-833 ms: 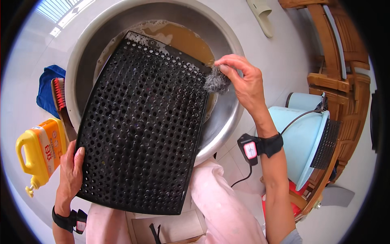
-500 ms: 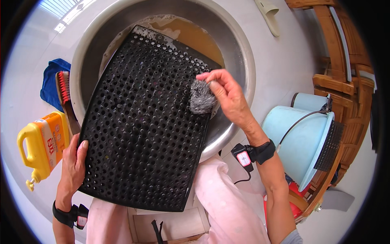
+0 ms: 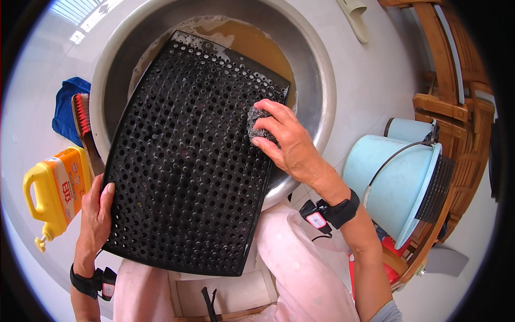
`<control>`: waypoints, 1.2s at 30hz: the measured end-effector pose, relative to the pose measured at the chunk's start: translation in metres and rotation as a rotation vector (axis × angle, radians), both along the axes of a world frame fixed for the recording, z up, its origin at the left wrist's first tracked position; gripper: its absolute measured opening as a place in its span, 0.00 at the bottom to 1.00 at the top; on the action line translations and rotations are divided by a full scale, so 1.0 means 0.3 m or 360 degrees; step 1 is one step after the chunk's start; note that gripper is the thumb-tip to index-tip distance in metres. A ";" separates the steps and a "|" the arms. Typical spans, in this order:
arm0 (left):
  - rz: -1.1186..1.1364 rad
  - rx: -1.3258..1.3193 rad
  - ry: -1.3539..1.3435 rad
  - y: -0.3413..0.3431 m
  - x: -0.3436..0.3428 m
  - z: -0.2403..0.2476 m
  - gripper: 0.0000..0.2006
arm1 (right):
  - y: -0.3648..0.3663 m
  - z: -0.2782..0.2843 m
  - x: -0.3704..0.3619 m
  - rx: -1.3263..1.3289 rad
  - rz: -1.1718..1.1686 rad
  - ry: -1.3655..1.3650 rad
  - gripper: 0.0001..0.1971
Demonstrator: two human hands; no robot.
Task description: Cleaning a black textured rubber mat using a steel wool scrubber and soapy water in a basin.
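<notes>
A black rubber mat with rows of round holes leans out of a large metal basin, its far end over brownish, soapy water. My left hand grips the mat's left edge near its lower corner, thumb on top. In my right hand is a grey steel wool scrubber, pressed against the mat near its right edge. The fingers curl over the scrubber and hide part of it. My knees lie below the mat's near end.
To the left stand a yellow jug with an orange label, a brush with red bristles and a blue cloth. At right, a light blue bucket lies on its side by wooden furniture. A pale slipper is at the back.
My right hand has turned and closed over the scrubber, bringing it down onto the mat from a looser fingertip hold. The mat has shifted slightly; my left hand keeps its grip.
</notes>
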State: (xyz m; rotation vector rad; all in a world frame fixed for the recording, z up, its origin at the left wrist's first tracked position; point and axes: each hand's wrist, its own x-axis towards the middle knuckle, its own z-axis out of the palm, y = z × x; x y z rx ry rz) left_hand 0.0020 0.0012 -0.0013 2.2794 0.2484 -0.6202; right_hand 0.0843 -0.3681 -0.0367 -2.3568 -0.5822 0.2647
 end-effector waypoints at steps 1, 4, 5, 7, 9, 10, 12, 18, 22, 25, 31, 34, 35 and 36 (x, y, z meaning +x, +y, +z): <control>0.0003 0.0009 0.0005 0.002 0.000 0.007 0.18 | 0.005 -0.006 -0.001 -0.0005 0.0040 -0.0054 0.10; -0.0006 0.0009 -0.0020 0.008 -0.005 -0.007 0.18 | -0.010 -0.024 0.021 0.0081 0.0023 -0.0131 0.07; -0.0002 0.0013 -0.0017 0.006 -0.005 -0.001 0.18 | -0.017 -0.027 0.025 0.0195 -0.0012 -0.0162 0.07; 0.0008 0.0021 0.0015 0.000 0.000 0.018 0.19 | -0.016 0.007 0.034 0.0286 -0.0123 -0.0103 0.06; 0.0012 -0.0007 0.0021 -0.002 -0.002 0.000 0.19 | -0.028 0.037 0.044 0.0342 -0.0247 -0.0053 0.06; 0.0019 -0.0026 0.0028 -0.004 -0.003 -0.009 0.19 | -0.036 0.042 0.054 0.0168 -0.0196 -0.0188 0.06; 0.0018 0.0005 0.0023 0.001 -0.007 -0.002 0.19 | -0.028 0.054 0.071 0.0023 -0.0144 -0.0318 0.07; 0.0009 -0.0005 0.0057 -0.004 0.000 0.006 0.19 | 0.033 0.017 0.079 -0.0576 0.0453 -0.0127 0.02; 0.0005 0.0018 0.0036 0.004 -0.004 0.007 0.20 | 0.031 -0.066 0.032 -0.0018 0.0087 -0.0041 0.08; -0.0006 0.0032 0.0018 0.001 -0.002 -0.001 0.20 | 0.030 -0.056 0.004 -0.0003 -0.0039 -0.0159 0.07; 0.0007 -0.0013 0.0051 -0.006 -0.002 -0.004 0.20 | 0.015 -0.095 0.000 -0.0163 0.0091 -0.0283 0.09; -0.0003 -0.0043 0.0053 -0.011 0.003 -0.006 0.20 | -0.011 -0.087 0.027 -0.0117 0.0135 -0.0083 0.06; 0.0003 -0.0022 0.0055 -0.004 0.004 0.010 0.20 | 0.002 -0.078 0.039 -0.0096 0.0141 -0.0082 0.06; 0.0038 -0.0021 0.0135 0.002 0.006 0.028 0.20 | 0.018 -0.060 0.054 -0.0092 0.0123 -0.0007 0.06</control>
